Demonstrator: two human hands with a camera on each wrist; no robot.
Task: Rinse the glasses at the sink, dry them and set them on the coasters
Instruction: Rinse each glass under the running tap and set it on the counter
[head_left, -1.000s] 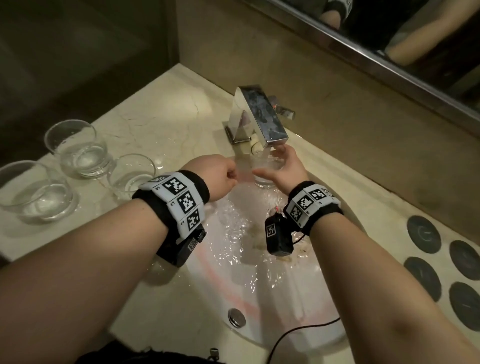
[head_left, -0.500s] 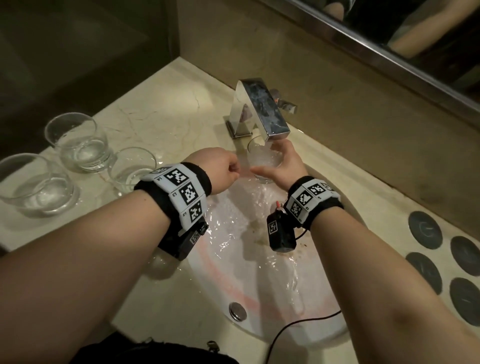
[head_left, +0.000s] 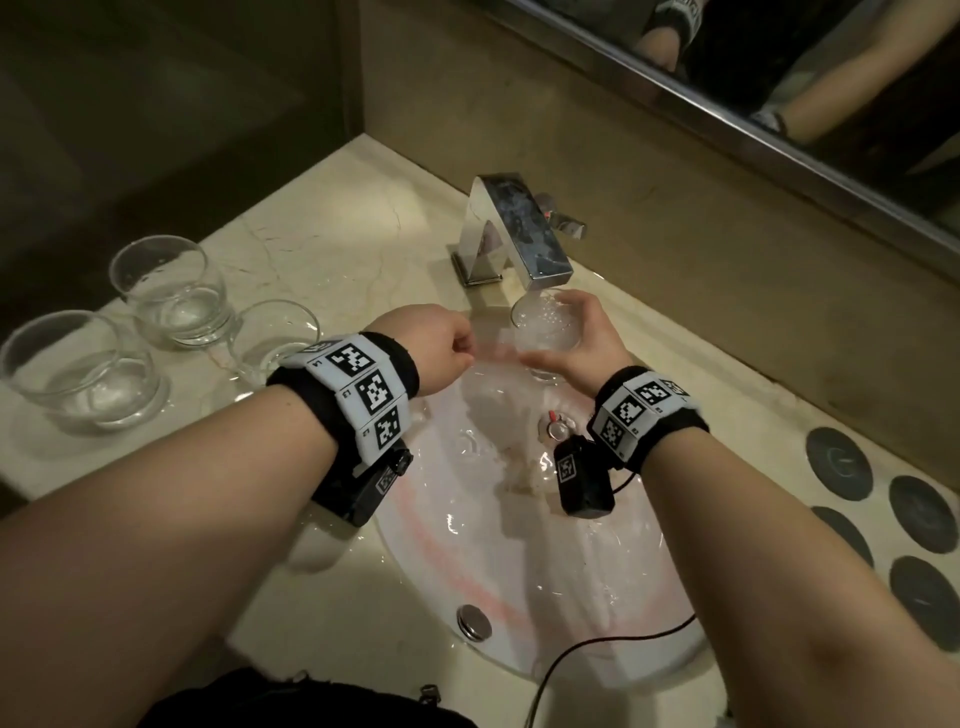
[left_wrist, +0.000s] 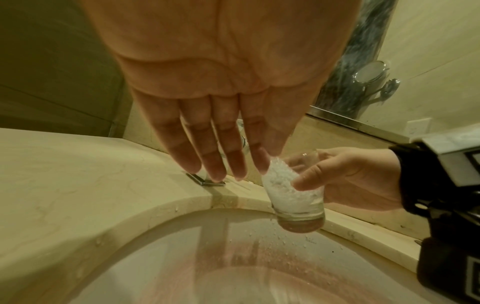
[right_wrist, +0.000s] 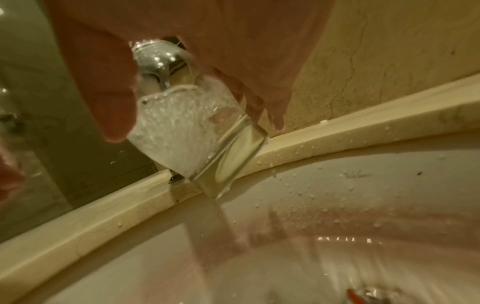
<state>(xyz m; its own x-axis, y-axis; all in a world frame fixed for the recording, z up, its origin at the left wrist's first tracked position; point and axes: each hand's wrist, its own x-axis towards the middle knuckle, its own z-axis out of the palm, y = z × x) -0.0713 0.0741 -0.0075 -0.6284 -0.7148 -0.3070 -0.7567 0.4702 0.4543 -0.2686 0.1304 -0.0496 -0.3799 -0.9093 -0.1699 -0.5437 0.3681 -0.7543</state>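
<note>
My right hand (head_left: 563, 332) grips a clear tumbler glass (head_left: 540, 327) just under the chrome faucet (head_left: 519, 228) spout, slightly tilted, with foaming water inside. The left wrist view shows this glass (left_wrist: 293, 193) pinched between my right thumb and fingers. My left hand (head_left: 441, 353) hovers over the sink (head_left: 519, 571) left of the glass, holding nothing; its fingers (left_wrist: 215, 160) point down, straight and together. Close up, the glass (right_wrist: 192, 131) shows bubbly water. Three round glasses (head_left: 171, 291) (head_left: 78, 371) (head_left: 275, 332) stand on the left counter. Several dark coasters (head_left: 839, 462) lie at right.
Water runs down the white basin to the drain (head_left: 558, 428). A round chrome button (head_left: 474, 621) sits on the sink's near rim. A backsplash wall and mirror (head_left: 779, 78) rise behind the faucet. A black cable (head_left: 597, 649) crosses the near rim.
My right hand has lifted the glass a little, up close under the spout, and it now holds foaming water. My left hand has stayed beside it.
</note>
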